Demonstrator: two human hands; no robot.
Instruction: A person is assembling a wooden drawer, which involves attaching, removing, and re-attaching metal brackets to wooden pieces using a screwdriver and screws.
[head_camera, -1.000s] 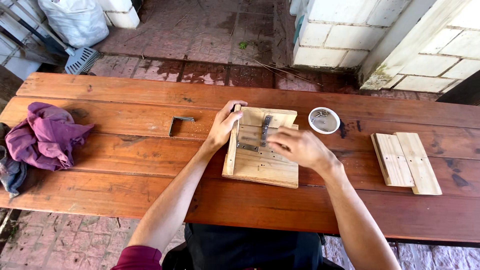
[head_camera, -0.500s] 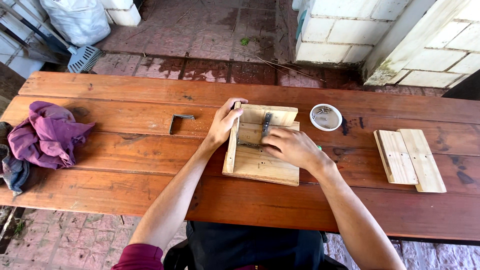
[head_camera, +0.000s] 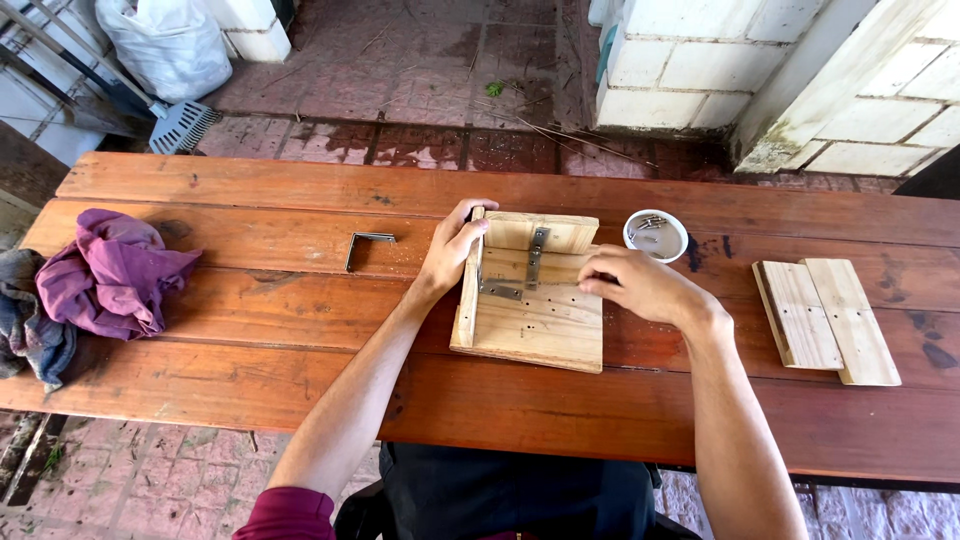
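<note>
Your left hand (head_camera: 452, 250) is wrapped around the upright side board (head_camera: 468, 290) of a small pale wooden assembly (head_camera: 530, 325), fingers curled over its top edge and thumb against the outer face, pressing it in place. Just inside that grip, two metal angle brackets (head_camera: 520, 270) lie in the corner where the upright boards meet the flat base.

Your right hand (head_camera: 640, 285) rests on the assembly's right edge with fingers bent together; you cannot tell from here whether they pinch anything.

Just beyond your right hand stands a small round white cup (head_camera: 656, 235) holding screws. Further to the right of that hand, well apart, two pale wooden slats (head_camera: 825, 318) lie side by side, touching. To the left of your left hand, a loose metal bracket (head_camera: 368, 246) lies on the reddish plank table (head_camera: 250, 330). Far out to the left sits a crumpled purple cloth (head_camera: 115, 270) with a grey one (head_camera: 30, 320) touching it. On the brick floor beyond the table lies a white sack (head_camera: 165, 45).
</note>
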